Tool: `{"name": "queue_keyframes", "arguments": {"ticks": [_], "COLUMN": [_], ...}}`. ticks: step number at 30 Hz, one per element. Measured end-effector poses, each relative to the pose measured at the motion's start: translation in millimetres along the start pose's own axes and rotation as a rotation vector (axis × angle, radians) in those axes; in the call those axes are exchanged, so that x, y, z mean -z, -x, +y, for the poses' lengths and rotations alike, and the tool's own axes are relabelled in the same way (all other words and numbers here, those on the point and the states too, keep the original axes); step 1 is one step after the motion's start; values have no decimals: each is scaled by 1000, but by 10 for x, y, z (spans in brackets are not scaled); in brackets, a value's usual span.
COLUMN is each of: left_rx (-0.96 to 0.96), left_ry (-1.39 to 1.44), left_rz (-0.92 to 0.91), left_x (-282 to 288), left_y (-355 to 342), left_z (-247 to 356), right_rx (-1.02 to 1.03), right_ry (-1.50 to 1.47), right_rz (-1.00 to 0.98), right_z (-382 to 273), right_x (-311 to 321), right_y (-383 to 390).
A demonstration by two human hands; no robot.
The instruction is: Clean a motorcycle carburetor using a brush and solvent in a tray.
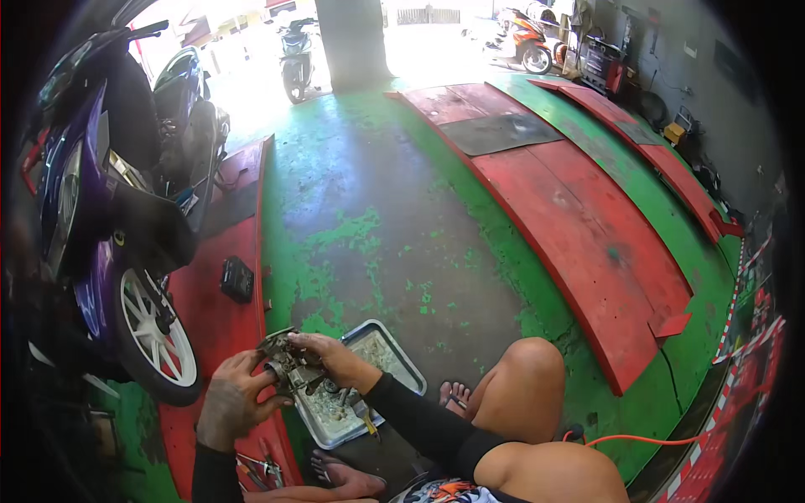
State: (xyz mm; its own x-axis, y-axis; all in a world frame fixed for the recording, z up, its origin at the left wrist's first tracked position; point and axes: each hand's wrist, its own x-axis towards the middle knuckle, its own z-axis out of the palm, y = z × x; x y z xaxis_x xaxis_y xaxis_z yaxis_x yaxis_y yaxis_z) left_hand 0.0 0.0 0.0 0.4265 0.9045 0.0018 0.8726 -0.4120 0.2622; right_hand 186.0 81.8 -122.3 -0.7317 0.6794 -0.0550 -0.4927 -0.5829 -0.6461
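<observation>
My left hand and my right hand are both closed on a small, dirty metal engine part, a carburetor-like piece with a round opening, held above a metal tray. The tray has a whitish, speckled inside and holds small dark parts and a tool with a yellow handle. Several hand tools lie on the red ramp below my left forearm. My bare feet and knees are around the tray.
A purple scooter stands at the left on a red ramp, beside a black case. More red ramps lie at the right, near an orange hose and striped edging. Parked scooters and a pillar are at the back.
</observation>
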Motion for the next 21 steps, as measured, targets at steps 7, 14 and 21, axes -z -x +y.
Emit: {"name": "queue_keyframes", "arguments": {"ticks": [7, 14, 21], "left_rx": [-38, 167, -47], "left_ry": [-246, 151, -221], "left_rz": [9, 62, 66], "left_x": [-193, -297, -282], "left_y": [58, 32, -19], "left_z": [52, 26, 184], "right_rx": [-74, 101, -94], "right_ry": [94, -13, 228], "right_rz": [-22, 86, 20], "right_z": [-36, 102, 64], "right_x": [-41, 94, 186], "right_y": [-6, -140, -148]}}
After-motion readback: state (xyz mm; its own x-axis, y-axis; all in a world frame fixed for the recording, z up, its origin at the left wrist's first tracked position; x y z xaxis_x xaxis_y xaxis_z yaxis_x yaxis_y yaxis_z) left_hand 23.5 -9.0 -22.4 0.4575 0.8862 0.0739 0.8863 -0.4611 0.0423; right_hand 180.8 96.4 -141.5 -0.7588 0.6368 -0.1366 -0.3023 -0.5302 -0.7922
